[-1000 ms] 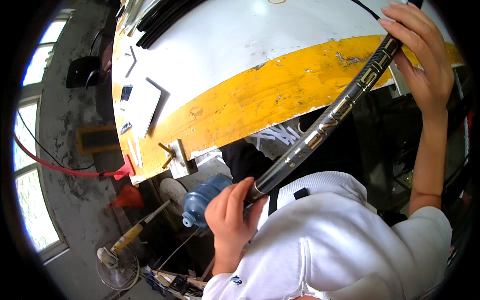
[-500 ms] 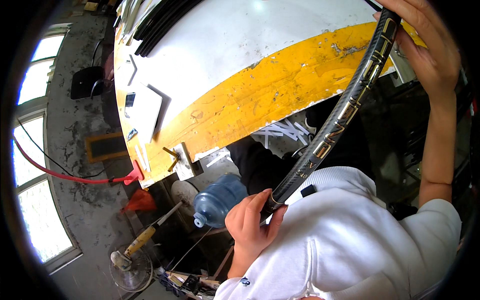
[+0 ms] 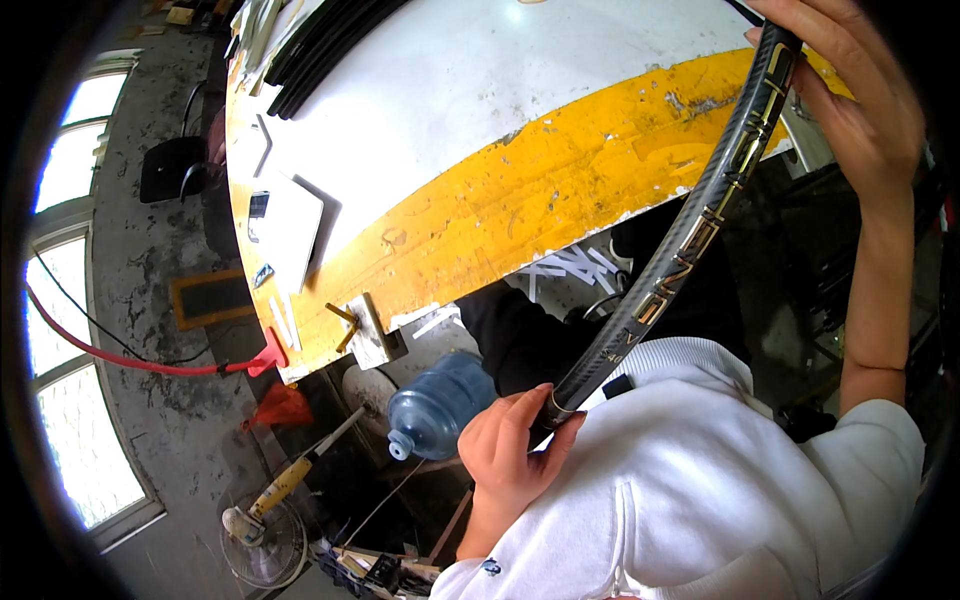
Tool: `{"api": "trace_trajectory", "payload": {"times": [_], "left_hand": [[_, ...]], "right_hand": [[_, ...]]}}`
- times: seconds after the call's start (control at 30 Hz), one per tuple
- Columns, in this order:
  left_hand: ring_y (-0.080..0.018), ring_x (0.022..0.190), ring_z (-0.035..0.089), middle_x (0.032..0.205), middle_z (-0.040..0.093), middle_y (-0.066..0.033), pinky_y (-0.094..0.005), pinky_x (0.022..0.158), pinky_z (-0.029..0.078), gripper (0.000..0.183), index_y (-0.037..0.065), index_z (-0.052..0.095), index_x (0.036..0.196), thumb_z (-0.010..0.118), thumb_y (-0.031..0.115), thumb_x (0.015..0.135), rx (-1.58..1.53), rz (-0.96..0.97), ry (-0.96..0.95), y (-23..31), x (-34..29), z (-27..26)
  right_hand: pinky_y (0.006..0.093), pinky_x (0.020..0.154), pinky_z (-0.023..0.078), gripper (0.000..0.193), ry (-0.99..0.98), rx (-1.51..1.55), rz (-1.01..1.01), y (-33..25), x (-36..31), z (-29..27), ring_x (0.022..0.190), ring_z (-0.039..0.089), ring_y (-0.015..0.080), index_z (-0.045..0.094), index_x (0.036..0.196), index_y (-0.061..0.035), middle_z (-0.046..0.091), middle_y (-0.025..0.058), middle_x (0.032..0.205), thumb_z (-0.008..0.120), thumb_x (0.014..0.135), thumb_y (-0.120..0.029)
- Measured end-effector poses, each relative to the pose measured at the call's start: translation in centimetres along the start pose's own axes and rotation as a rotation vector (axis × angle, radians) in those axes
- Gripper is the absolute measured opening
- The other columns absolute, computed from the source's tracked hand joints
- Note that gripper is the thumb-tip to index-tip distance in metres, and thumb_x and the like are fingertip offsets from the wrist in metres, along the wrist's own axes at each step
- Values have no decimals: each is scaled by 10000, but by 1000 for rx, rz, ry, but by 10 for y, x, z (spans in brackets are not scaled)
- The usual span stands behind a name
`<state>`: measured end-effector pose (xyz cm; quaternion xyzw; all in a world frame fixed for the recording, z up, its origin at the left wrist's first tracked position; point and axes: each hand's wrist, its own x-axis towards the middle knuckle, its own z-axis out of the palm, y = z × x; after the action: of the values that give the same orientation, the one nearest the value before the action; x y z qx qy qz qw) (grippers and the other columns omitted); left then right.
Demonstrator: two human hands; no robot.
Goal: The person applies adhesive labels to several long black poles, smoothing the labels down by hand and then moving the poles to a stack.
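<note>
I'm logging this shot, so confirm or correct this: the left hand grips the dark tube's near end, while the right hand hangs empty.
The right hand is not empty: the head view shows it holding the far end of the dark tube. The left hand does grip the near end.

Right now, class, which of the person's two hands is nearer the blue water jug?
The left hand, gripping the lower end of the black carbon-weave shaft; the right hand holds the shaft's upper end, farther from the water jug.
</note>
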<state>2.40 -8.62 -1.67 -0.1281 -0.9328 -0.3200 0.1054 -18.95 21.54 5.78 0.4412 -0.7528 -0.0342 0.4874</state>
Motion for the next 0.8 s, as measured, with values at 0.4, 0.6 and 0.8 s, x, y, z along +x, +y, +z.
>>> {"api": "trace_trajectory", "payload": {"times": [0.4, 0.6, 0.8], "left_hand": [[-225, 545, 578, 740, 629, -109, -284, 481, 441, 401, -17, 630, 970, 829, 106, 643, -2, 12, -15, -3, 2, 5], [-237, 588, 595, 740, 617, -144, -277, 565, 457, 370, -62, 610, 956, 771, 22, 634, -21, -44, -68, 1, 0, 1], [-230, 557, 588, 756, 634, -112, -287, 489, 446, 407, -18, 625, 985, 823, 104, 652, -5, -8, -31, -3, -2, 3]], "right_hand": [[402, 810, 512, 214, 59, 58, 20, -2, 6, 5, 907, 635, 299, 661, 857, -5, 668, 130, 916, 752, 664, -29], [404, 835, 509, 207, 10, 27, 20, -6, 6, 2, 919, 630, 301, 662, 860, -6, 665, 129, 929, 750, 675, -26], [409, 852, 505, 200, 13, 50, 21, -6, -3, 7, 934, 627, 313, 655, 865, -8, 660, 133, 947, 740, 684, -8]]}}
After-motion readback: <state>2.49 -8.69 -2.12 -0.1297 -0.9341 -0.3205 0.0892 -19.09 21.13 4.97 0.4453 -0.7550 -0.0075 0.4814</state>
